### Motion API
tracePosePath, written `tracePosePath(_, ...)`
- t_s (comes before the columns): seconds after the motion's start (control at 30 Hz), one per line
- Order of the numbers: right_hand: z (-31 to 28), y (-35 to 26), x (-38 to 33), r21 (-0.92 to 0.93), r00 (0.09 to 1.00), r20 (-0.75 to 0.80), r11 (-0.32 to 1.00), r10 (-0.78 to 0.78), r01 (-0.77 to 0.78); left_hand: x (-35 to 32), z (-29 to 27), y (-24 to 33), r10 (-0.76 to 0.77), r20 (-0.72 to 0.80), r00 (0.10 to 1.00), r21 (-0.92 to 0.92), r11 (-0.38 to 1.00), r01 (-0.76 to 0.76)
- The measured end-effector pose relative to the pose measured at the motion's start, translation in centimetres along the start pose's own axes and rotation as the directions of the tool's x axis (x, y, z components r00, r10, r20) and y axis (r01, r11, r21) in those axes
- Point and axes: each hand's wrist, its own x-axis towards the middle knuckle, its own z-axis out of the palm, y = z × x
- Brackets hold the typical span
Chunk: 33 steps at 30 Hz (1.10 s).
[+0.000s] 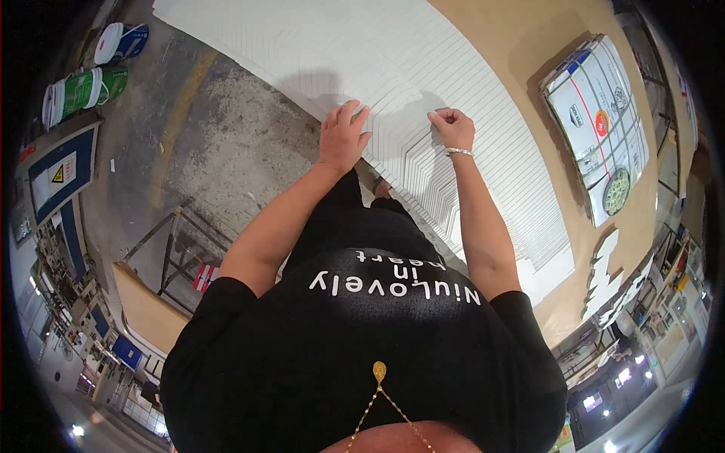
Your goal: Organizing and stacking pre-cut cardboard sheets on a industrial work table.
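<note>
White sheet [400,75] laid flat on brown worktop [495,23], long edge toward the person, presumably so the whole lined face stays in reach. Lines run parallel, bending into nested angles below the right hand. Hands apart, both over the sheet. Left hand [343,141] spread, fingers loose, by the near edge; shadow sits off it, so probably raised, not pressing. Right hand [456,134] curled, thumb close to index finger, likely for fine handling; can't tell if it's closed on anything. Strapped bundle [596,128] sits right of the sheet, probably to keep it clear. Jagged white pieces [602,273] lie below that. Buckets [84,92] on the floor [234,113], far left.
</note>
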Motion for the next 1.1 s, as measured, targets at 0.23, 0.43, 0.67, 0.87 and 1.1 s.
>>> tracePosePath(0.23, -3.3, 1.9, -1.1, -0.204, 0.983, 0.128, 0.966, -0.136, 0.16, -2.3, -0.4, 2.3, 0.219, 0.129, 0.967, -0.013, 0.976, -0.219)
tracePosePath(0.43, -3.6, 3.4, -1.8, -0.182, 0.995, 0.094, 0.982, -0.03, 0.047, -2.7, 1.0, 3.8, 0.2, 0.213, 0.956, 0.023, 0.978, -0.209)
tracePosePath(0.67, -3.6, 4.5, -1.9, -0.078, 0.997, 0.048, 0.995, -0.057, 0.06, -2.6, 1.2, 3.8, 0.202, 0.197, 0.959, 0.097, 0.97, -0.224)
tracePosePath(0.87, -3.6, 4.7, -1.2, -0.112, 0.996, 0.071, 0.991, -0.063, 0.07, -2.6, 1.3, 4.0, 0.206, 0.183, 0.961, 0.109, 0.968, -0.228)
tracePosePath(1.1, -3.8, 4.2, -1.9, -0.11, 0.997, 0.072, 0.994, -0.016, 0.024, -2.7, 1.3, 4.5, 0.182, 0.168, 0.969, 0.132, 0.97, -0.205)
